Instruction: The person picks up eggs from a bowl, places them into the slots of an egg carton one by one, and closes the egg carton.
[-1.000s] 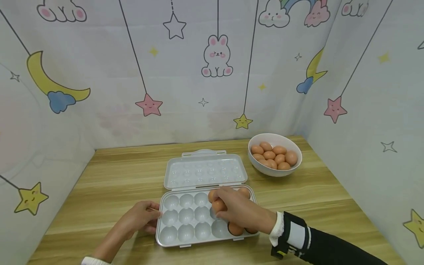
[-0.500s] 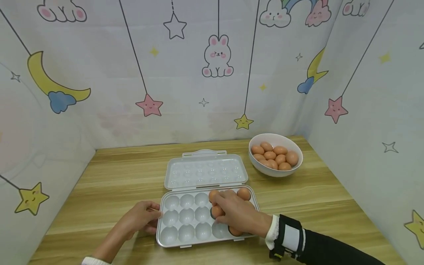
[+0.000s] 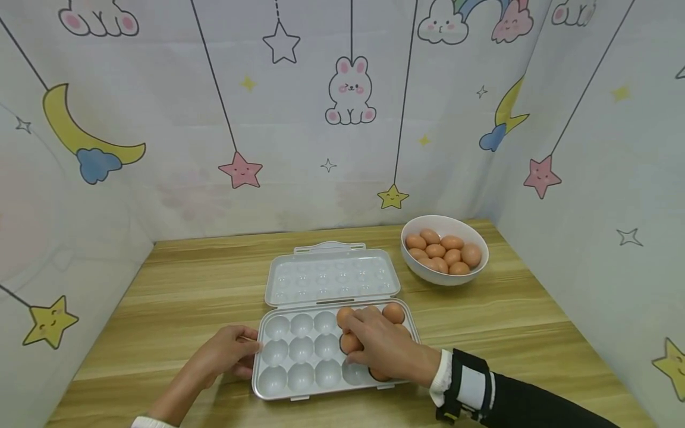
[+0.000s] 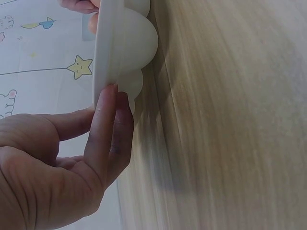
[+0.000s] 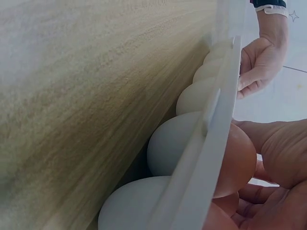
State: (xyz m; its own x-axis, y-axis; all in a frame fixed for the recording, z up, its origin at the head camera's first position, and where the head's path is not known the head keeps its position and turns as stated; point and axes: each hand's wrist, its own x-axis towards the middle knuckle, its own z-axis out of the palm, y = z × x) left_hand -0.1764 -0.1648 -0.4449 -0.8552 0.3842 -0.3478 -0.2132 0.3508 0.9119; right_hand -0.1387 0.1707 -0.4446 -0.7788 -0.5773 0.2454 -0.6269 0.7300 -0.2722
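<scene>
A white plastic egg box (image 3: 316, 390) lies open, its lid folded back. At its left end my left hand (image 3: 225, 355) pinches the rim; in the left wrist view the fingers (image 4: 100, 124) lie against the box's edge and underside. My right hand (image 3: 387, 346) reaches over the right half, its thumb and fingers round a brown egg (image 3: 349, 343) that sits in a middle-row cup. More eggs fill cups around this hand, among them a back-row egg (image 3: 393, 312); some are partly hidden beneath it. In the right wrist view, a front-row egg (image 5: 237, 160) stands above the rim.
Behind and right of the box stands a white bowl (image 3: 471, 277) of several brown eggs. The egg box lid (image 3: 332, 270) lies towards the back of the wooden table (image 3: 203, 279). A patterned cloth hangs behind and at both sides.
My right hand has lowered the egg into the middle-row cup and moved slightly down. During the last half second it barely moves. My left hand stays on the rim.
</scene>
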